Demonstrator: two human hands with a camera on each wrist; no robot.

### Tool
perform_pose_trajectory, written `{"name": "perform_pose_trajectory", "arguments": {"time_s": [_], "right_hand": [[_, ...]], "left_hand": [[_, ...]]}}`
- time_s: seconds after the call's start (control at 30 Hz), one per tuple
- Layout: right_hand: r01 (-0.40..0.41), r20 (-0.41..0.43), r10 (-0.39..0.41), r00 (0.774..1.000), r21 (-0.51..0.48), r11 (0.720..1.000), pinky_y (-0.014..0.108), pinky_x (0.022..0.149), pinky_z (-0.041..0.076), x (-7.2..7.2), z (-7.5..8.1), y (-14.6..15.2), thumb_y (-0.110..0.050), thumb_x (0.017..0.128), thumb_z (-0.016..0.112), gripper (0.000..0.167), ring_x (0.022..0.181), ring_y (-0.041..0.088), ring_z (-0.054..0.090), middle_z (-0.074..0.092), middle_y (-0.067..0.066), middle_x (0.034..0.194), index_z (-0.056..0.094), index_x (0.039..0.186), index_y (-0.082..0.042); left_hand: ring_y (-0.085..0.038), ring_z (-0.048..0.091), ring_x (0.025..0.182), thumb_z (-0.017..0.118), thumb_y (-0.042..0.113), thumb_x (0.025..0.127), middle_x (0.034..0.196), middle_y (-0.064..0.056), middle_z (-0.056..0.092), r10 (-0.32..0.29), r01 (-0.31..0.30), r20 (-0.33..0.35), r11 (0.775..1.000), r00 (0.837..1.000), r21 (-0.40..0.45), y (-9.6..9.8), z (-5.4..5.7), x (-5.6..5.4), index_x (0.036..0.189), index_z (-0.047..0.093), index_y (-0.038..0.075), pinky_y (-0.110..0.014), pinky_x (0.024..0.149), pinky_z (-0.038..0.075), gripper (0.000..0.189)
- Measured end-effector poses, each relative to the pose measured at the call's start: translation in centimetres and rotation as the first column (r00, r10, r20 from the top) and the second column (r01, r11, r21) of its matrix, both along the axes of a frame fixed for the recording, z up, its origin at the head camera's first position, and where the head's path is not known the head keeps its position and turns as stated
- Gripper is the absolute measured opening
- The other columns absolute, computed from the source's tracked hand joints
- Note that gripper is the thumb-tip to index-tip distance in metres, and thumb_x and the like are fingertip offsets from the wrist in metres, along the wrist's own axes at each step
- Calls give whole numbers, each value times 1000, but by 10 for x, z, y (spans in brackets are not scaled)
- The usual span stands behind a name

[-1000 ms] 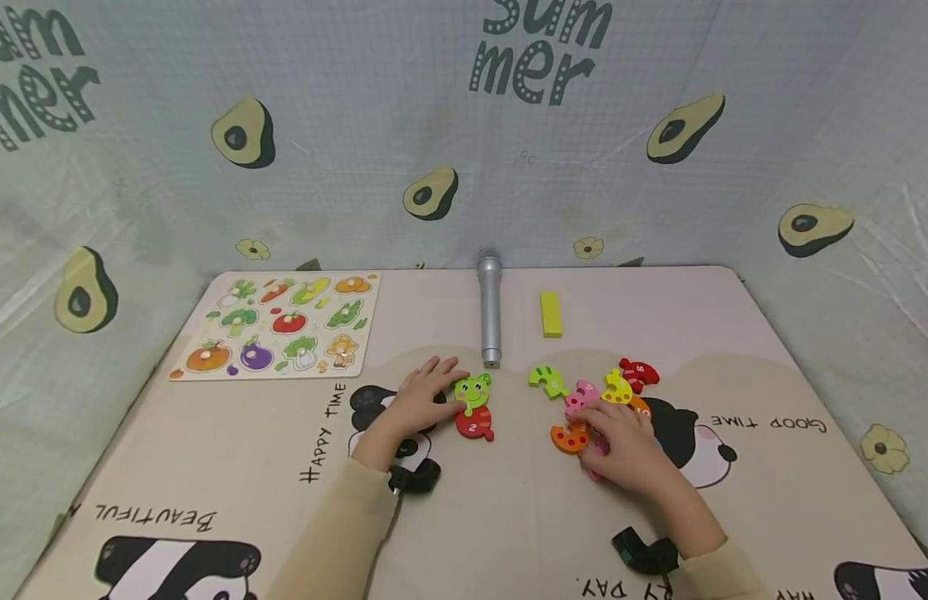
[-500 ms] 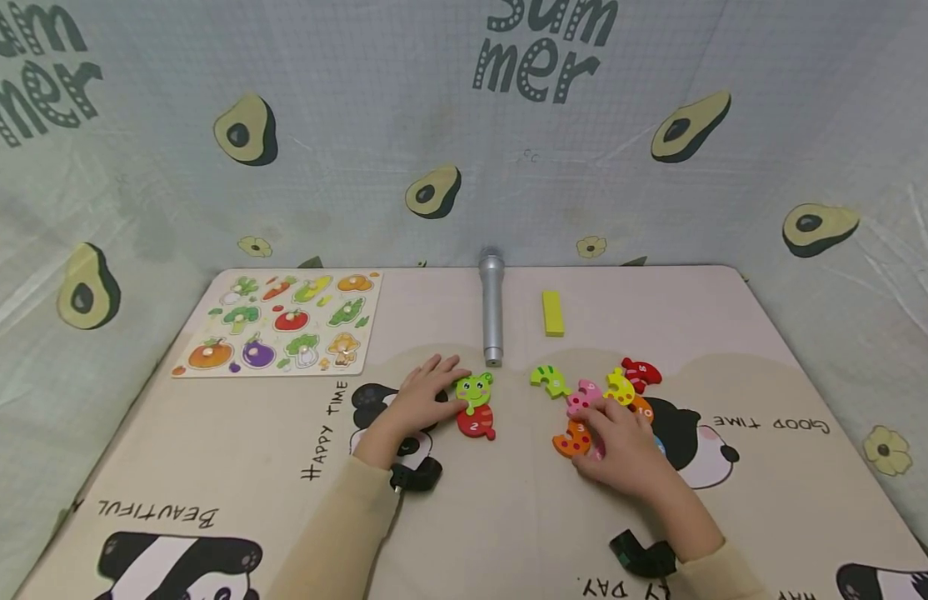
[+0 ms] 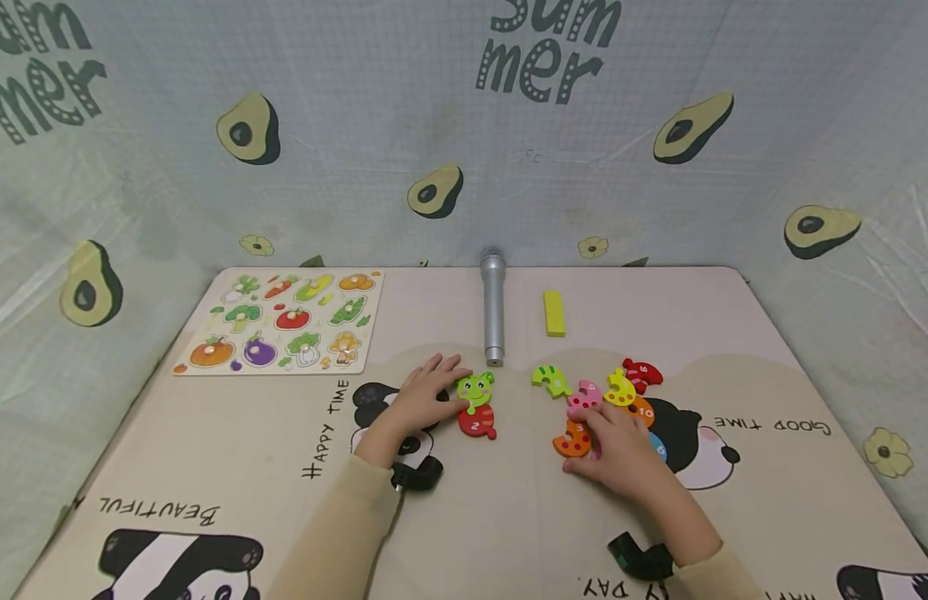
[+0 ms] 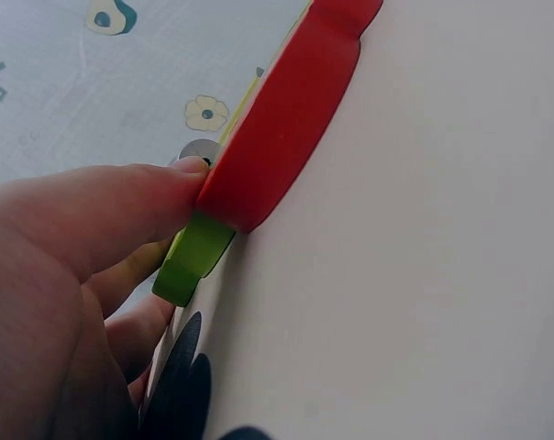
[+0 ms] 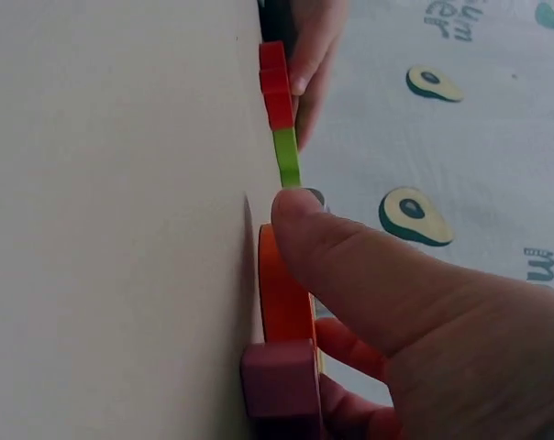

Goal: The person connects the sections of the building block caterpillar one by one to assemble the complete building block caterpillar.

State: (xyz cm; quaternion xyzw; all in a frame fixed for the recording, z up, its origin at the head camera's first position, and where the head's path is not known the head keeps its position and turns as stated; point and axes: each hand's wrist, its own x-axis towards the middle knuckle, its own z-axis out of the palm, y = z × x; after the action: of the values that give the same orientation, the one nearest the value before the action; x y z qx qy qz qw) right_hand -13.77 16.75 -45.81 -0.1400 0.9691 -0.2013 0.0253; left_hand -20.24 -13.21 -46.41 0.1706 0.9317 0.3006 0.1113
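My left hand (image 3: pixel 419 406) holds the green frog-head puzzle piece (image 3: pixel 475 388) at its left side, index finger near the ear and thumb (image 4: pixel 158 194) at the chin. Joined below the head is a red piece (image 3: pixel 476 422) marked 2. My right hand (image 3: pixel 621 450) pinches an orange spotted piece (image 3: pixel 569 442) marked 3, index finger at its top and thumb (image 5: pixel 300 215) at its lower side. A purplish-pink piece (image 5: pixel 282 380) lies partly hidden under that hand. A pink piece (image 3: pixel 582 395) sits just beyond the index finger.
Several other pieces lie by the right hand: green (image 3: pixel 551 380), yellow (image 3: pixel 619 388), red (image 3: pixel 644 375), orange (image 3: pixel 641 410) and blue (image 3: pixel 658 446). Farther back are a silver microphone-shaped tube (image 3: pixel 493 308), a yellow block (image 3: pixel 555 313) and a vegetable puzzle board (image 3: pixel 242 333).
The right thumb has shifted left to the lower side of the orange piece, which has turned slightly. More of the blue piece shows. My left hand stays at the frog head.
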Motion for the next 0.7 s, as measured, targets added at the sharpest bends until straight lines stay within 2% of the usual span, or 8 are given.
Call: {"name": "perform_pose_trajectory", "arguments": {"time_s": [0.17, 0.27, 0.37, 0.43, 0.53, 0.6, 0.7], "right_hand": [[-2, -31, 3, 1000, 25, 1000, 59, 93, 28, 0, -1, -3, -45, 66, 76, 62, 115, 34, 45, 57, 13, 115, 59, 118, -15], [10, -27, -9, 1000, 30, 1000, 57, 93, 28, 0, 0, -6, -42, 66, 76, 60, 107, 29, 48, 57, 7, 103, 59, 116, -15], [23, -1, -23, 1000, -12, 1000, 56, 93, 31, 0, 5, -14, -41, 67, 76, 57, 99, 23, 49, 54, 3, 97, 59, 115, -16], [32, 41, -29, 999, -77, 997, 48, 90, 39, 1, 10, -23, -38, 68, 76, 55, 93, 18, 48, 52, 1, 97, 58, 115, -17], [37, 113, -18, 993, -172, 984, 32, 78, 48, 2, 15, -43, -34, 69, 77, 53, 87, 13, 48, 50, -1, 98, 57, 116, -17], [38, 161, -1, 987, -228, 973, 22, 68, 47, 1, 16, -57, -32, 69, 77, 53, 83, 11, 47, 48, -2, 95, 57, 116, -17], [18, 188, 34, 982, -270, 963, 20, 67, 46, -1, 12, -73, -31, 69, 77, 54, 80, 9, 47, 45, -3, 91, 57, 117, -15]], "left_hand": [[-25, 11, 141, 58, 38, 85, 149, -1, 29, -3, 3, -8, 1000, 1000, 7, 0, 0, 0, 132, 48, 22, -49, 114, 6, 50], [-24, 10, 141, 58, 38, 85, 149, -1, 29, -4, 4, -7, 1000, 1000, 4, 0, -1, 0, 132, 48, 22, -49, 114, 6, 51], [-24, 10, 142, 57, 39, 85, 149, -1, 28, -5, 5, -1, 1000, 1000, -4, 0, -1, 0, 132, 47, 23, -48, 114, 6, 51], [-23, 9, 142, 57, 40, 85, 149, 0, 27, -4, 4, 5, 1000, 1000, -7, -1, 0, 0, 133, 47, 23, -47, 114, 5, 52], [-24, 10, 141, 57, 38, 85, 149, -1, 28, -6, 6, -3, 1000, 1000, -1, -1, 0, 0, 132, 47, 22, -49, 114, 6, 51], [-25, 10, 141, 57, 38, 85, 149, -2, 28, -7, 7, -7, 1000, 1000, -1, -1, 0, 0, 132, 47, 22, -49, 113, 6, 51], [-24, 10, 141, 57, 40, 85, 149, -1, 28, -11, 11, -8, 1000, 1000, -9, -1, -1, 0, 133, 47, 23, -49, 113, 7, 51]]}}
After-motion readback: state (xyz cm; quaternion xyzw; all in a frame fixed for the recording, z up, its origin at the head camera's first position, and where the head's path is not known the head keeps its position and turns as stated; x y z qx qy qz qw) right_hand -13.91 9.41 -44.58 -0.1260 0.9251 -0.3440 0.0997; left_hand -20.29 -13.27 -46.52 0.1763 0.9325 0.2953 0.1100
